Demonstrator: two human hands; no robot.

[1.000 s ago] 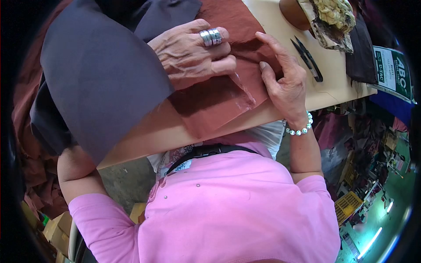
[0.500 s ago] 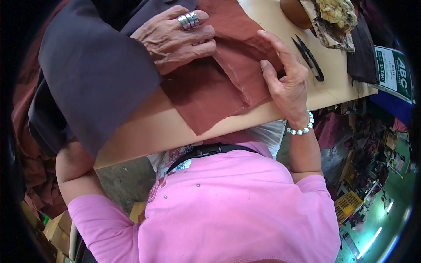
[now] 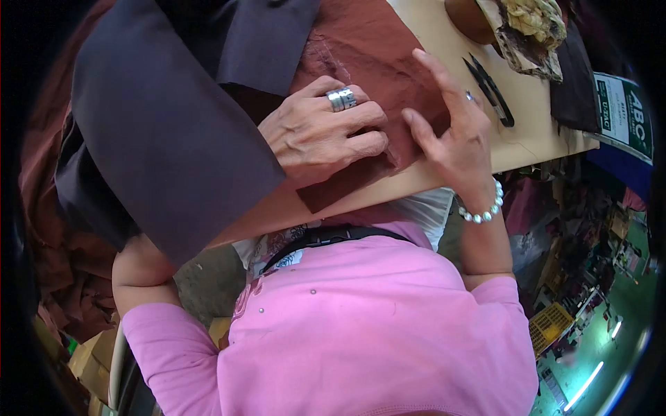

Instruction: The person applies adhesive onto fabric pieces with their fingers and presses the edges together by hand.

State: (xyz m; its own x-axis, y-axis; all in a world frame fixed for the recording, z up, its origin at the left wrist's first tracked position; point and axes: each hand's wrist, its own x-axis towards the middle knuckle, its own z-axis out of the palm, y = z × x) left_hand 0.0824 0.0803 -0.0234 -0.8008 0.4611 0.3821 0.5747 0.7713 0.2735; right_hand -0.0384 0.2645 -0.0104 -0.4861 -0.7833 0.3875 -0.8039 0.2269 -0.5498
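Observation:
Rust-brown cloth [image 3: 378, 45] lies on the tan table [image 3: 534, 142], with a pale frayed line across it. My left hand [image 3: 329, 128], wearing wide silver rings, rests on this cloth near the table's front edge. Its fingers are curled and pressed down; what lies beneath the fingertips is hidden. Dark grey cloth [image 3: 163, 125] drapes over my left forearm. On the right, my right hand [image 3: 454, 135] has thumb and index finger spread apart at the cloth's right edge, and nothing shows between them. A beaded bracelet circles that wrist.
Black thread snips [image 3: 491, 90] lie to the right of my right hand. Behind them are a brown round object [image 3: 472, 21] and a bundle of yellowish material [image 3: 531, 24]. A green-and-white ABC packet [image 3: 624, 114] is at far right. A yellow crate [image 3: 550, 326] stands below.
My left hand first moved left and back, then came forward and right toward the front edge. The dark cloth shifted right with it. My right hand has lifted slightly and opened wider.

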